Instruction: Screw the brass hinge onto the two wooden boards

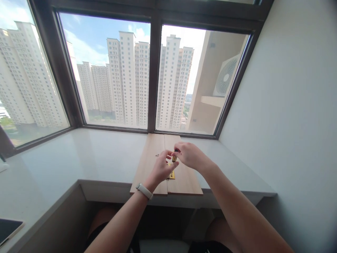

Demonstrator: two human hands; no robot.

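Note:
Two light wooden boards lie side by side, a thin seam between them. A brass-coloured hinge rests flat over the seam, partly hidden by my fingers. Above it, my right hand is closed around what looks like a short yellow-and-black screwdriver, held roughly upright. My left hand, with a pale band on its wrist, reaches in from the left. Its thumb and fingers are bent round the lower end of the tool, and whatever they pinch there is hidden. A few small screws lie on the left board.
The boards rest on a white sill-like counter and stick out past its front edge. Dark-framed windows rise behind, and a white wall stands to the right. A dark flat device lies at the lower left.

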